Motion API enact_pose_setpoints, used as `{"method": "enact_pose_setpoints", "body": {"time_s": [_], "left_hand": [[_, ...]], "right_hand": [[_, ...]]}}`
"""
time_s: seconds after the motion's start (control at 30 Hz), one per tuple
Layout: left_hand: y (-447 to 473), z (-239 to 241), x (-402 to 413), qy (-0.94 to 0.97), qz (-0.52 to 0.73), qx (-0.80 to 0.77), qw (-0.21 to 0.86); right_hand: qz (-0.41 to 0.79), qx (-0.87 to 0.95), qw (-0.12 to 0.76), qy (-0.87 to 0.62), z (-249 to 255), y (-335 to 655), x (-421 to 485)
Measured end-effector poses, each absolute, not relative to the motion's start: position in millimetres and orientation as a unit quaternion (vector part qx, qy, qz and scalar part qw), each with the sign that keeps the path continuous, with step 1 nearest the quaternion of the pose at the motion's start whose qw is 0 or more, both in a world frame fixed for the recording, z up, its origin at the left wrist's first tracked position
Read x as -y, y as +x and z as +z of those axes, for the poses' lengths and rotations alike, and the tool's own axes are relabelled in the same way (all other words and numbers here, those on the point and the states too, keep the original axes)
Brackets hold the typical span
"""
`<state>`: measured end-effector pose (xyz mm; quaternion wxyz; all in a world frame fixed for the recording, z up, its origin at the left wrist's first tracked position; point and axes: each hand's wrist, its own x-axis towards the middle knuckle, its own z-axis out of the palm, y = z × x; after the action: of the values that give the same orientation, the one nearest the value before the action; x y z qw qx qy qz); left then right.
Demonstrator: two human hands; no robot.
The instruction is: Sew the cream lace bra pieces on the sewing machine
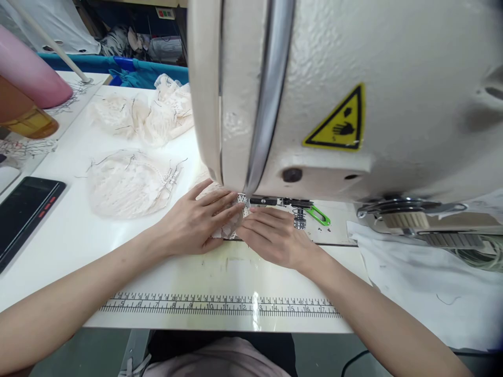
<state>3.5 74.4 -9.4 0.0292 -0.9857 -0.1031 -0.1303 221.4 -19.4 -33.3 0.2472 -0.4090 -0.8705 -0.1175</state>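
Observation:
A piece of cream lace (pixel 231 228) lies on the sewing machine's bed, partly under the presser foot (pixel 244 199). My left hand (pixel 200 217) rests on this lace from the left, its fingers stretched out over it. From the right, my right hand (pixel 273 233) reaches the lace's edge close to the foot, fingers pressed together and fingertips bent down onto it. The needle is hard to make out behind the machine head (pixel 251 104). Left of my left hand lies a rounded lace piece (pixel 131 183) with loose dark threads.
More crumpled lace (pixel 149 112) lies farther back. At the left are a phone (pixel 27 209), a pink thread cone (pixel 35 73) and an amber cone (pixel 35 123). A printed ruler (pixel 220 306) runs along the front edge. White cloth (pixel 424 293) lies at the right.

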Motion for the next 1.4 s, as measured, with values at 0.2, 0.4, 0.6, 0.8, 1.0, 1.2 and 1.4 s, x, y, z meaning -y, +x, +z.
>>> {"method": "enact_pose_setpoints", "body": {"time_s": [0.2,0.4,0.6,0.8,1.0,1.2,1.4], "left_hand": [[4,-11,-73,-0.984,-0.135,0.115,0.024],[5,-13,-72,-0.984,-0.127,0.12,0.032],[6,-13,-71,-0.984,-0.118,0.126,0.05],[6,-13,-70,-0.982,-0.149,0.095,0.071],[10,-11,-70,-0.97,-0.226,0.054,0.075],[8,-11,-75,-0.971,-0.225,0.065,0.055],[10,-10,-76,-0.968,-0.229,0.076,0.062]], "right_hand": [[-0.102,0.867,0.241,-0.424,-35,227,17],[-0.069,0.867,0.233,-0.434,-28,231,16],[-0.064,0.869,0.244,-0.427,-28,236,11],[-0.072,0.865,0.241,-0.433,-27,238,11],[-0.093,0.871,0.241,-0.418,-30,233,13],[-0.109,0.864,0.266,-0.413,-34,228,13],[-0.079,0.853,0.259,-0.445,-32,226,14]]}}
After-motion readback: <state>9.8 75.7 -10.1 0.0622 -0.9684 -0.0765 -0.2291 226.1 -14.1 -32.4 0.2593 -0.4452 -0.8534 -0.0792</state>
